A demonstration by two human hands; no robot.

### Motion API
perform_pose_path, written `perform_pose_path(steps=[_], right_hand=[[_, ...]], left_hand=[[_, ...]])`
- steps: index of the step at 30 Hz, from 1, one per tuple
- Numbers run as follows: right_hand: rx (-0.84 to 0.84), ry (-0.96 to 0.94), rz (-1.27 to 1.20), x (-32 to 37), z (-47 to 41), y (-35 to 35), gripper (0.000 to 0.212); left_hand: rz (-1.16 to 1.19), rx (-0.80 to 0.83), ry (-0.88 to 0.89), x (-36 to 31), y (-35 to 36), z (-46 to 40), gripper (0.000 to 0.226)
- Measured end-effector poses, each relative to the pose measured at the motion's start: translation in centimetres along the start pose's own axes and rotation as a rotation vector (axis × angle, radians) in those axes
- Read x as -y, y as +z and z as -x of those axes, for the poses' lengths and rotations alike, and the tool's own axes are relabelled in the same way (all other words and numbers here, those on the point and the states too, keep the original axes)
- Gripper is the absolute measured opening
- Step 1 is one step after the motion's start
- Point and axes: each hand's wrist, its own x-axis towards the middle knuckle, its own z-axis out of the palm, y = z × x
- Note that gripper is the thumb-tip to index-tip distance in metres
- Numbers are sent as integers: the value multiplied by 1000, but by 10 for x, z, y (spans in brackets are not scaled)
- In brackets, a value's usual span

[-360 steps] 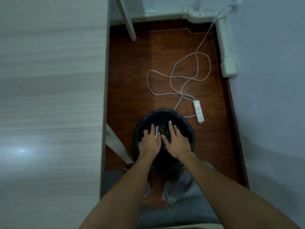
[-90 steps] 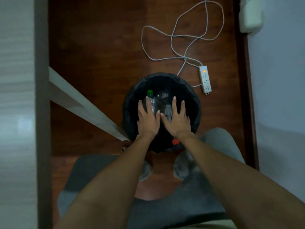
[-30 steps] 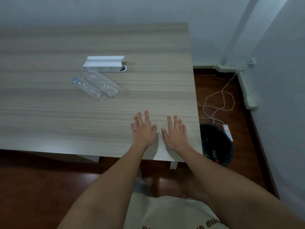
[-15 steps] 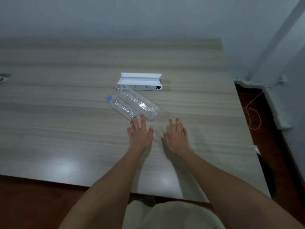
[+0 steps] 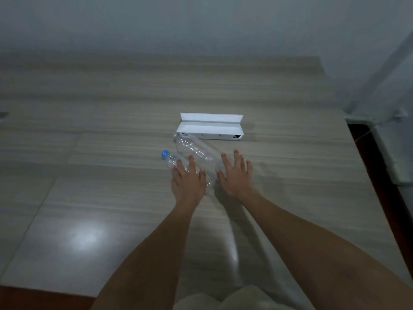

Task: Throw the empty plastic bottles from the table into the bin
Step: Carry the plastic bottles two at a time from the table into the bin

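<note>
So both hands are out flat over the tabletop [image 5: 93, 166], palms down, fingers spread and loosely straight, neither one wrapped around anything. The left hand [image 5: 188, 183] sits over the near end of the blue-capped bottle [image 5: 171, 159], fingertips lying on top of the clear plastic, though whether it's actually pressing on it I can't tell. The right hand [image 5: 235, 177] is just to the right of the bottles, right next to the base end of the second bottle [image 5: 193, 148], and touching or not is too close to call.

Those two bottles are see-through, ribbed, crinkly thin plastic, lying on their sides, side by side and touching, angled so the necks point away and to the left of the hands. One has a round blue cap; the other's neck end looks clear or whitish.

Just beyond the fingertips sits a long white box [image 5: 210, 129], rectangular, smooth and matte, with its lid flipped up along the far edge. The second bottle's neck is right up against its left corner.

That tabletop is pale wood-grain laminate, streaky, glossy enough to throw a bright glare spot below and left of the left forearm.
</note>
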Motion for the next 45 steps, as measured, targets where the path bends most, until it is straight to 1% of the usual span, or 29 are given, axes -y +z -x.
perform_pose_path(steps=[4,9,11,12,13,14,15,16,17,18,20,22,23,24,26,29,31,37,40,45], right_hand=[[52,-21,-18,12,-30,3,62],[175,-42,-37,13,-43,11,68],[152,-11,-84,11,-41,13,66],[139,-4,-116,9,-40,14,64],[139,-5,-147,8,-37,14,63],[142,-8,-176,8,-34,14,62],[143,-2,-193,7,-29,15,63],[131,11,-182,7,-24,15,64],[114,34,-151,7,-17,16,66],[90,62,-115,6,-10,18,70],[67,111,-63,1,9,26,85],[99,117,-12,-8,28,35,102],[107,116,-1,-14,38,38,104],[105,120,-6,-18,48,40,103],[93,141,-26,-25,61,39,100],[55,192,-50,-35,82,40,97],[42,231,-87,-43,96,41,95],[17,280,-211,-79,135,34,93],[-27,322,-245,-107,158,28,93],[-69,343,-250,-157,191,12,92]], left_hand=[[43,19,-5,6,5,-23,59],[76,75,21,20,21,-38,49],[-30,105,54,29,35,-43,61],[-117,100,61,33,42,-44,61],[-105,53,45,34,46,-41,50],[-39,7,47,33,45,-35,32],[14,-60,61,31,42,-29,19],[70,-109,87,29,38,-21,17],[114,-124,115,28,37,-16,22],[147,-108,135,27,35,-11,33],[236,2,105,24,35,-2,69],[328,129,47,23,38,5,102],[351,176,38,22,41,9,110],[341,217,49,22,44,16,112],[287,252,96,20,52,31,106],[291,219,157,14,65,63,87],[286,181,154,9,72,83,82],[312,137,198,-14,78,125,79],[266,101,258,-38,81,143,78],[257,104,255,-84,90,182,77]])
